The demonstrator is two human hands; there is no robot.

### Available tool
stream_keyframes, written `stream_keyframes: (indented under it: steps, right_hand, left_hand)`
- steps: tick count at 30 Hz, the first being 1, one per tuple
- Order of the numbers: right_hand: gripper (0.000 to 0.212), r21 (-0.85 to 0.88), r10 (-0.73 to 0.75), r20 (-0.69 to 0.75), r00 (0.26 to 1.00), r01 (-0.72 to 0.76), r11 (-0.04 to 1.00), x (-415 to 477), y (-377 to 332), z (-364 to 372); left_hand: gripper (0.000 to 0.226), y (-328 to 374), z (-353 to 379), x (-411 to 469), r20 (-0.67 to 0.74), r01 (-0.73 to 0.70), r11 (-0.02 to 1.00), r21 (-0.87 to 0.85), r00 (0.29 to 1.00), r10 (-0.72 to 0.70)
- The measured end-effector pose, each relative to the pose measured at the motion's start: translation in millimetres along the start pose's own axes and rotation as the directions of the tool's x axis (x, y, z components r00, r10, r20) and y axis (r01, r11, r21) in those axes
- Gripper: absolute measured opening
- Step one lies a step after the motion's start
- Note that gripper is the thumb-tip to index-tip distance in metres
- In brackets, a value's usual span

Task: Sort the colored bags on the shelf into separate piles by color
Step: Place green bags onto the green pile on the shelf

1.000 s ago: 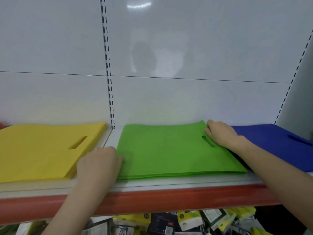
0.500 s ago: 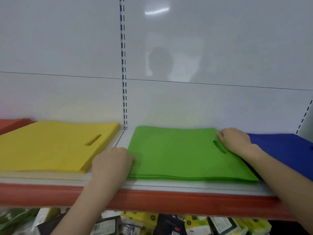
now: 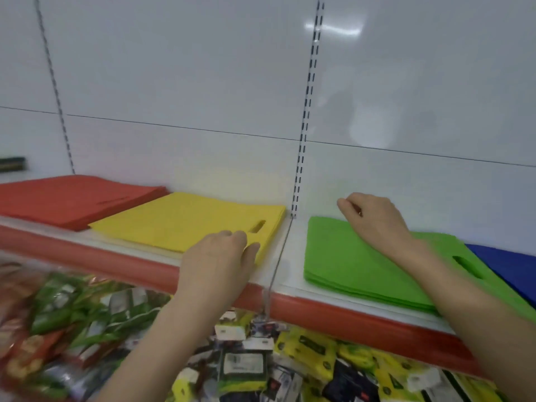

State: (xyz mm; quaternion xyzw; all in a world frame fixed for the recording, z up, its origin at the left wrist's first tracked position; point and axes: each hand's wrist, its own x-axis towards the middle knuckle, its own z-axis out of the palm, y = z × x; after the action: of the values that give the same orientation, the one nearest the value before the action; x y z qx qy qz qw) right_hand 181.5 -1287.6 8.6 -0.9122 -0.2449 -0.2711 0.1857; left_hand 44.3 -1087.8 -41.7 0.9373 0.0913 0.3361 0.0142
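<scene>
Colored bags in four flat piles along shelf (image 3: pixel 290 281): red pile (image 3: pixel 72 198), yellow pile (image 3: pixel 188 219), green pile (image 3: pixel 342 256), blue pile (image 3: pixel 510 265). Left hand (image 3: pixel 217 256), fingers relaxed, on front right corner of yellow pile. Right hand (image 3: pixel 374 221), fingers curled, at rear of green pile; grip not discernible. Probable step: squaring piles. Press flat, nudge edges flush. Free room: bare strip with wire divider (image 3: pixel 277 262) between yellow and green.

Light: bright, even, from overhead
Glare: white streak on back panel (image 3: pixel 333 29), upper right
Blur: packets (image 3: pixel 72 329) below shelf (image 3: pixel 333 310) smeared
Edges: bowed
</scene>
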Motion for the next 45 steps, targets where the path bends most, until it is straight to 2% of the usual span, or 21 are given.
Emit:
stream_keyframes:
  steps: [8,14,20,26,29,34,41,45]
  right_hand:
    - [0.033,0.27,-0.327,0.088,0.941,0.293,0.917,6.3,-251.3,106.3]
    - [0.03,0.44,-0.548,0.073,0.833,0.467,0.767,-0.6,-432.4,165.0]
    - [0.033,0.51,-0.704,0.104,0.702,0.571,0.644,-12.0,-568.5,220.9]
    - [0.039,0.593,-0.797,0.107,0.595,0.605,0.531,-7.8,-684.7,278.2]
    - [0.029,0.604,-0.812,0.083,0.577,0.619,0.502,7.6,-739.7,311.3]
    - [0.032,0.623,-0.82,0.042,0.571,0.627,0.468,60.5,-824.7,357.6]
    - [0.028,0.595,-0.815,0.036,0.578,0.643,0.482,121.8,-899.0,406.4]
    - [0.031,0.551,-0.78,0.03,0.626,0.64,0.535,150.2,-920.4,429.9]
  left_hand:
    - [0.029,-218.1,-71.4,-76.7,-0.009,0.237,0.951,0.2,0.971,-0.24]
    - [0.03,-353.3,-120.8,-142.7,-0.055,0.399,0.855,0.333,0.913,-0.404]
    - [0.031,-449.6,-154.1,-186.2,-0.127,0.538,0.724,0.432,0.831,-0.542]
    - [0.026,-542.7,-165.3,-202.4,-0.158,0.622,0.63,0.465,0.758,-0.633]
    - [0.026,-594.1,-164.2,-198.0,-0.164,0.639,0.602,0.478,0.739,-0.654]
    - [0.027,-684.7,-164.6,-163.8,-0.166,0.647,0.587,0.486,0.728,-0.665]
    - [0.031,-783.0,-148.6,-120.7,-0.153,0.634,0.634,0.443,0.75,-0.643]
    - [0.032,-836.0,-131.1,-90.6,-0.104,0.595,0.693,0.407,0.784,-0.612]
